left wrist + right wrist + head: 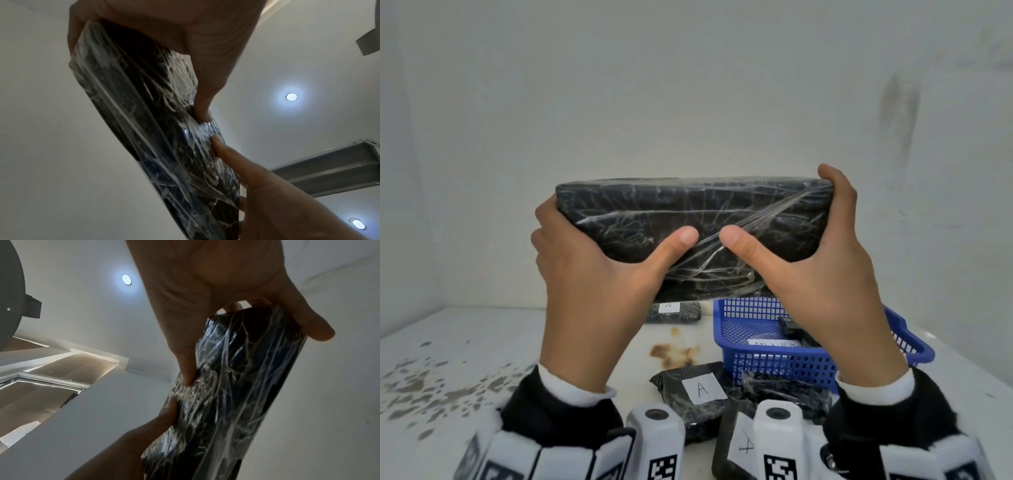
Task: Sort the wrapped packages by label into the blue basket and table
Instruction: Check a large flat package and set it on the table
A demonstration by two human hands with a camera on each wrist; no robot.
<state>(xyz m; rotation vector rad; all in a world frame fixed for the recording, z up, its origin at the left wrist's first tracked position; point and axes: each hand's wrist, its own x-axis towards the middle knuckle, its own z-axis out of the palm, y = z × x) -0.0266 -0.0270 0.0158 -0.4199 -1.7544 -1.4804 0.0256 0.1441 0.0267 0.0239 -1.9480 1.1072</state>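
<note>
I hold the large package (pixel 688 226) up between my left hand (pixel 585 274) and right hand (pixel 822 270), above the table (pixel 482 342), with the basket (pixel 808 363) right below and labelled packages (pixel 695 394) before it.

Both hands are raised in front of the person, backs toward the head camera. The left hand (pixel 582 260) grips the left end of the wrapped package (pixel 688 219), thumb laid across its near face, fingers curled behind. The right hand (pixel 822 253) mirrors it at the right end, thumb pointing inward, the two thumb tips close but apart. Black sleeves with white cuffs cover both wrists
</note>
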